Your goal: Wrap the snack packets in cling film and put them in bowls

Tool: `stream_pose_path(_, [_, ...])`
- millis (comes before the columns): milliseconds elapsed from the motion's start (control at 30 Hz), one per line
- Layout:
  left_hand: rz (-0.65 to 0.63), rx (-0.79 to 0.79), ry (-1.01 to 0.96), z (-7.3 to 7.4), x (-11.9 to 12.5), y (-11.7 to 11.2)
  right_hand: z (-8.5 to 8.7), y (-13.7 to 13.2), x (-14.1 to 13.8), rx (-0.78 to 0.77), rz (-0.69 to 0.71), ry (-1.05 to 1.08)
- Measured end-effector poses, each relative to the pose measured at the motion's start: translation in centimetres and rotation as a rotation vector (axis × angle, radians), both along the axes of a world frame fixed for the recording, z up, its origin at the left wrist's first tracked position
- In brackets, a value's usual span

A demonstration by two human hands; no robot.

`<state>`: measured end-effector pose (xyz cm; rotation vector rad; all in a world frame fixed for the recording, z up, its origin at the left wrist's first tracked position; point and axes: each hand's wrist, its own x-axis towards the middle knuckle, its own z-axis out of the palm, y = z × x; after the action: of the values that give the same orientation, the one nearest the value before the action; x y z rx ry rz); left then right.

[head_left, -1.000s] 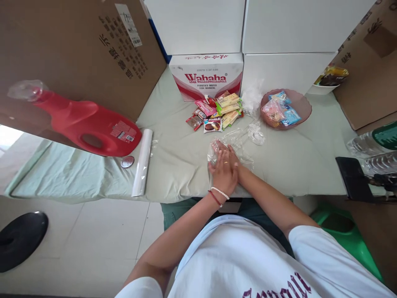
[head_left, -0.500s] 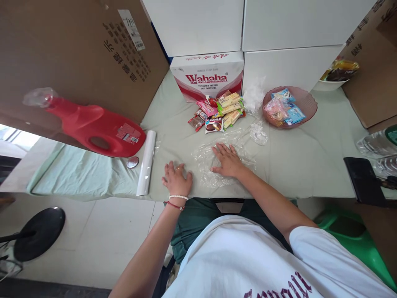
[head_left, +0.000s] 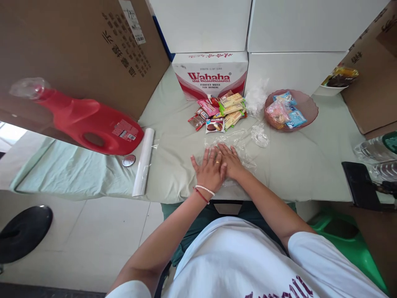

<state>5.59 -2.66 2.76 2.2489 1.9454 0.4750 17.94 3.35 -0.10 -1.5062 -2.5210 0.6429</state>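
Observation:
A thin clear plastic bag or film (head_left: 247, 161) lies spread on the cloth-covered table, partly hidden under both hands. My left hand (head_left: 210, 170) rests flat on it with fingers spread, a ring and two bracelets showing. My right hand (head_left: 231, 163) also lies flat, its thumb side touching or overlapped by the left hand. Just beyond the fingers is a pile of wrapped snacks (head_left: 231, 108). A small crumpled piece of clear plastic (head_left: 259, 135) sits to the right of the film, with a larger crumpled plastic bundle (head_left: 256, 99) behind it.
A white roll (head_left: 144, 162), a round metal lid-like disc (head_left: 128, 160) and a red jug (head_left: 93, 126) stand left. A pink glass bowl (head_left: 310, 109) holds packets at right. A phone (head_left: 361, 184) and bottles (head_left: 376, 148) lie far right. A Wahaha box (head_left: 211, 76) stands behind.
My left hand has moved right from the bare cloth onto the plastic, against my right hand. My right hand stays in nearly the same place. The view has shifted slightly.

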Motion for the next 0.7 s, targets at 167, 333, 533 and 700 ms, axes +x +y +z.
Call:
stream_pose_path(167, [0.169, -0.089, 0.119, -0.5, -5.3, 1.3, 0.2, 0.0, -0.1, -0.014, 0.004, 0.002])
stream_pose_path(333, [0.205, -0.178, 0.181, -1.8, -7.4, 1.5, 0.3, -0.2, -0.1, -0.004, 0.001, 0.006])
stream_pose_path(533, [0.166, 0.003, 0.152, -3.0, -7.4, 0.8, 0.1, -0.3, 0.1, 0.038, 0.034, 0.000])
stream_pose_path(700, [-0.128, 0.043, 0.126, -3.5, -8.3, 0.9, -0.1, -0.2, 0.1, 0.054, 0.040, -0.033])
